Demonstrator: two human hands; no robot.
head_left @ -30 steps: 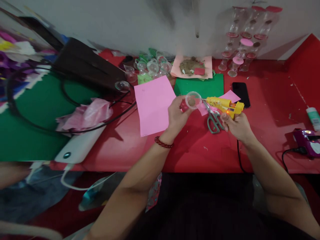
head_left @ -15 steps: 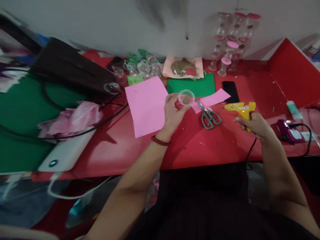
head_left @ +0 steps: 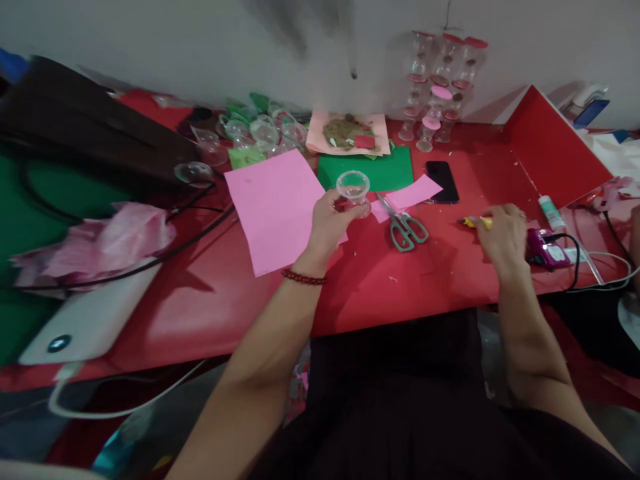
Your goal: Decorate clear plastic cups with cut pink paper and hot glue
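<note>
My left hand (head_left: 329, 223), with a beaded bracelet on its wrist, is closed around a clear plastic cup (head_left: 353, 187) that narrows below its wide rim. It holds the cup above the red table, beside a pink sheet (head_left: 275, 207). To the right, my right hand (head_left: 503, 235) has its fingers over a yellow glue gun (head_left: 477, 222) low at the tabletop. Only the gun's nozzle and part of its body show; the handle is hidden. Between the hands lie grey-green scissors (head_left: 407, 230), touching a pink paper strip (head_left: 414, 192).
Behind are a green sheet (head_left: 365, 168), a phone (head_left: 442, 181) and a stack of joined cups (head_left: 440, 93). Several loose cups (head_left: 265, 130) lie at the back left. A purple device (head_left: 547, 249) with a cord, a small bottle (head_left: 551, 212) and a red board (head_left: 550, 147) are at right.
My right hand has turned palm down and lowered the glue gun toward the table. The cup in my left hand has tilted, its rim now facing less toward me. The view has shifted right.
</note>
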